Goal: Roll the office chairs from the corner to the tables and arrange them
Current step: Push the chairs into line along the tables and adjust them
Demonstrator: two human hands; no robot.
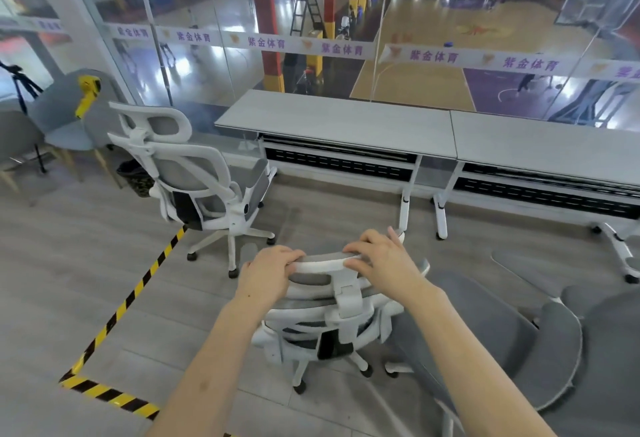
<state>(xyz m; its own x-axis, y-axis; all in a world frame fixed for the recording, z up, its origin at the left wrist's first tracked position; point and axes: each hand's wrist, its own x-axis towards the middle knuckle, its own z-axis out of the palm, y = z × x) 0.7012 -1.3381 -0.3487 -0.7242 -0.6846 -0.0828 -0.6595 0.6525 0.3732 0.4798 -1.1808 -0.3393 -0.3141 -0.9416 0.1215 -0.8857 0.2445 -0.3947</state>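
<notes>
Both hands are clamped on the headrest (325,265) of the near office chair (322,325): left hand (268,268) has its fingers curled over the top rim at the left end, right hand (379,263) wraps the right end, fingers folded down over the edge. So each grip is closed around that white plastic rim, nothing spread.

That chair is white-framed with grey mesh back and headrest, black block low on the back, white star base on casters, standing on the grey wood-look floor just short of the surface (339,121). Its back faces the person.

Second matching chair (194,176) sits to the left, near the left end of the surface, next to the yellow-and-black floor tape (138,287). More grey chair backs (540,339) crowd the lower right.

Frosted band (270,42) across the glass wall repeats purple lettering, "紫金体育".
</notes>
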